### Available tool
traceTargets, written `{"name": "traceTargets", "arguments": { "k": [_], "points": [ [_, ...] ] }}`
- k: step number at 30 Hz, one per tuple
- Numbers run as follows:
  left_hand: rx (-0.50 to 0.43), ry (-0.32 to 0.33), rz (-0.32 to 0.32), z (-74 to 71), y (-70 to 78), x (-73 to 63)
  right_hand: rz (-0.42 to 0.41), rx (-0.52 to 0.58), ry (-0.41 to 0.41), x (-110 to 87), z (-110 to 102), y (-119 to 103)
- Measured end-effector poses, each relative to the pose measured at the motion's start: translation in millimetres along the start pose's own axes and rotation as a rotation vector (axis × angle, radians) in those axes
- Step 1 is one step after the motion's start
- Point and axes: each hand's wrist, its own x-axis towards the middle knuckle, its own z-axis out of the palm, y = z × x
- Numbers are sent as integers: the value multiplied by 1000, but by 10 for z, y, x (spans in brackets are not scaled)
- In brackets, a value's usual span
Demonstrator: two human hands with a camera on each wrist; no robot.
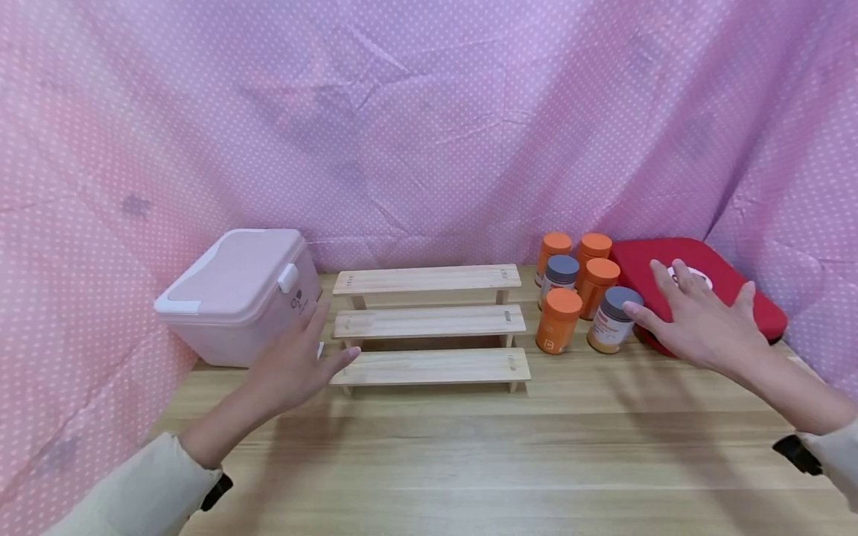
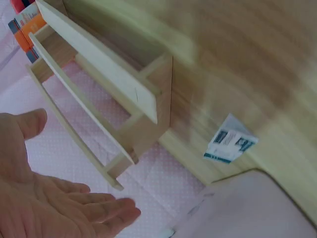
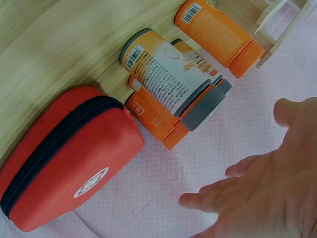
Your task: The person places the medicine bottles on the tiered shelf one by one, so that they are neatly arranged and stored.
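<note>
My left hand (image 1: 288, 365) hovers with fingers spread between a pale pink lidded box (image 1: 234, 283) and a three-step wooden rack (image 1: 429, 321); nothing is in it. Over the red zippered case (image 1: 727, 298) on the right, my right hand (image 1: 704, 324) reaches with its fingers apart and holds nothing. Its thumb overlaps the grey-capped jar (image 1: 611, 327) in the head view. Beside that jar stands an orange bottle (image 1: 558, 327), with several more orange bottles and another grey-capped jar (image 1: 558, 279) behind. All three rack steps are bare.
Pink dotted cloth (image 1: 429, 134) hangs behind and at both sides of the wooden table (image 1: 456, 461). In the left wrist view a small printed packet (image 2: 230, 141) lies on the table between the rack and the pink box.
</note>
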Motion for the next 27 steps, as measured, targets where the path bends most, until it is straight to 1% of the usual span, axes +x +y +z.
{"name": "traceTargets", "arguments": {
  "k": [3, 5, 6, 7, 9, 12, 13, 17, 19, 24, 27],
  "points": [
    [-43, 55, -35, 67, 7, -84, 13, -27, 40, 9, 32, -5],
    [-89, 78, -70, 136, -2, -133, 10, -22, 74, 18, 68, -1],
    [-115, 78, -95, 176, -11, -158, 7, -8, 88, 26, 90, -3],
    [-142, 73, -114, 222, -26, -182, 0, 8, 99, 34, 113, -4],
    [-214, 39, -159, 310, -66, -220, -25, 46, 117, 57, 159, -2],
    [-317, -10, -198, 427, -126, -265, -58, 125, 124, 93, 222, 3],
    [-352, -18, -202, 464, -141, -273, -65, 155, 122, 104, 235, 10],
    [-469, -16, -226, 571, -173, -280, -84, 285, 100, 140, 282, 43],
    [-508, -11, -239, 606, -183, -270, -95, 327, 98, 153, 308, 51],
    [-592, -17, -260, 672, -208, -202, -104, 366, 126, 194, 385, 63],
    [-656, -30, -273, 710, -223, -163, -86, 380, 122, 217, 424, 64]
  ]
}}
